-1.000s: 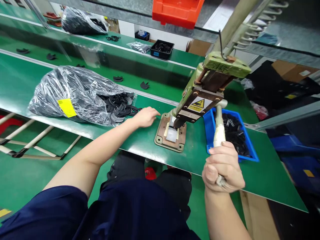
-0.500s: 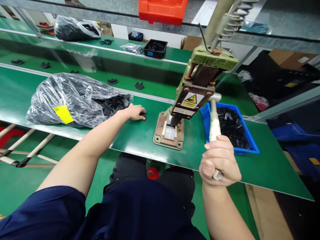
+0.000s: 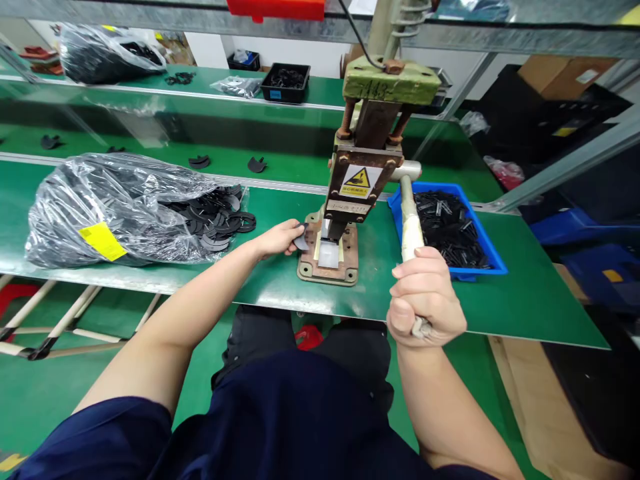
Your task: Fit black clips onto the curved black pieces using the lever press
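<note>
My left hand (image 3: pixel 281 239) pinches a dark curved plastic piece (image 3: pixel 301 241) at the left edge of the press base (image 3: pixel 327 272). My right hand (image 3: pixel 425 293) is wrapped round the lever handle (image 3: pixel 411 217) of the hand press (image 3: pixel 367 160). Under the press ram (image 3: pixel 339 229) lies a pale block (image 3: pixel 329 255) on the base. To the left, a clear plastic bag (image 3: pixel 105 207) with a yellow label spills similar dark curved pieces (image 3: pixel 220 220) onto the green bench.
A blue bin (image 3: pixel 495 263) of small black parts stands right of the press. Several dark pieces (image 3: pixel 257 165) lie on the green strip behind the bench. A black tray (image 3: pixel 285 83) and another filled bag (image 3: pixel 103 57) sit farther back. A metal shelf edge (image 3: pixel 150 19) crosses overhead.
My left hand has moved right, away from the bag's mouth to the press base, carrying a dark curved piece. My right hand keeps its grip on the lever. The camera view has shifted.
</note>
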The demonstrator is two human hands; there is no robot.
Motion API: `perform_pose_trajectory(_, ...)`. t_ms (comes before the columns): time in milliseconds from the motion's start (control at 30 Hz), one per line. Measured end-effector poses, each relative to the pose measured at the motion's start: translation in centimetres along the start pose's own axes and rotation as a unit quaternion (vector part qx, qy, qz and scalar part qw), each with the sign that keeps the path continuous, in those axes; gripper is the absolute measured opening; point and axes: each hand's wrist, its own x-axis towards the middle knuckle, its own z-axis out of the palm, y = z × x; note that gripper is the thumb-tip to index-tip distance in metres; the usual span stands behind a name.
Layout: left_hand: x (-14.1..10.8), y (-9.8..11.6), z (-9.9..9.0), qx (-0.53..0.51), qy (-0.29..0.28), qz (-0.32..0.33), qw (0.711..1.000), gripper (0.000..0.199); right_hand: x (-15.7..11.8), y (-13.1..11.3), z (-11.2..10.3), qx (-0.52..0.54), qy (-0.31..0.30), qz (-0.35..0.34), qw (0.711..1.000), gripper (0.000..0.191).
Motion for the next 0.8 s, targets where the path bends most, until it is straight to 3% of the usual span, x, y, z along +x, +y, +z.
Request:
perform_pose_trajectory(100, 0.0, 1.4, 1.6, -0.073, -0.048, 0.002, 0.996, 0.039, 0.1, 0.0, 0.0, 0.0, -0.005, -0.003, 1.0, 0.025)
perform_pose_trajectory(200, 0.7, 2.0, 2.4, -0.054, -0.032, 0.012, 0.998, 0.043, 0.1, 0.0, 0.0, -0.008, -0.006, 0.001, 1.0, 0.026)
perform_pose_trajectory(367, 1.7, 2.3, 2.9, -0.02, -0.007, 0.004, 1.0, 0.045, 0.0, -0.1, -0.1, -0.004, -0.012, 0.003, 1.0, 0.025)
perform_pose_trajectory(467, 1.9, 2.7, 3.0, 0.005, -0.03, -0.009, 0.999, 0.043, -0.1, 0.0, -0.1, 0.004, -0.009, 0.002, 1.0, 0.026)
perform_pose_trajectory(667, 3.3, 2.7, 3.1, 0.019, -0.066, 0.051, 0.996, 0.033, -0.2, 0.2, 0.1, 0.003, 0.002, -0.003, 1.0, 0.027)
perform_pose_trajectory(800, 4.5, 2.4, 3.6, 0.047, -0.047, 0.041, 0.997, 0.029, -0.4, 0.3, 0.1, -0.003, 0.005, -0.008, 1.0, 0.028)
